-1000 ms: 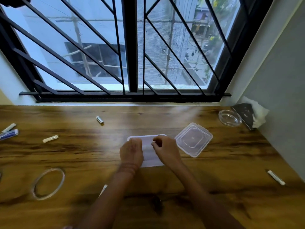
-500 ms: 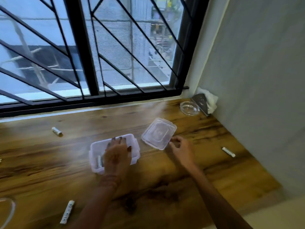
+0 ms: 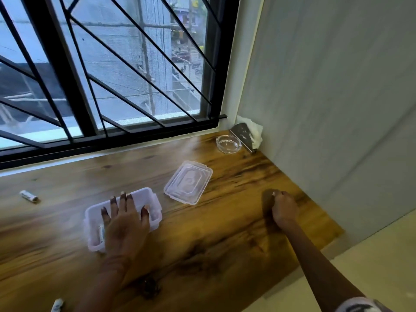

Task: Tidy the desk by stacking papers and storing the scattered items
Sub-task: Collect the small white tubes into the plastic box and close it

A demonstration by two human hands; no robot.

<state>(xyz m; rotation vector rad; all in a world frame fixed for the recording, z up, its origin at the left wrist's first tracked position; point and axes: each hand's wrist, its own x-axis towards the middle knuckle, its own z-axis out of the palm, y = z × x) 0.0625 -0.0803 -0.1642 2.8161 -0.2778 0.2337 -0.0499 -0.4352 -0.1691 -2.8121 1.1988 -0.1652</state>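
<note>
A clear plastic box (image 3: pixel 155 212) stands on the wooden desk (image 3: pixel 225 233), with a small white tube (image 3: pixel 101 230) lying inside it. My left hand (image 3: pixel 126 221) rests flat on the box with fingers spread and the thumb at the right rim. Its clear lid (image 3: pixel 188 182) lies loose to the right of the box. Near the grey wall my right hand (image 3: pixel 282 209) is down on the desk with fingers curled tight; a small white stick lay here, and only a white speck shows at the fingertips.
A white tube (image 3: pixel 28 195) lies at the far left and another (image 3: pixel 57 306) at the bottom edge. A glass ashtray (image 3: pixel 228 144), a metal piece (image 3: pixel 244 136) and a crumpled tissue (image 3: pixel 254 130) fill the back right corner. The desk's right edge (image 3: pixel 337 233) drops to the floor.
My view swung to the right. My right hand moved from beside the lid to the spot near the wall where the white stick lay and curled over it. My left hand stayed on the box.
</note>
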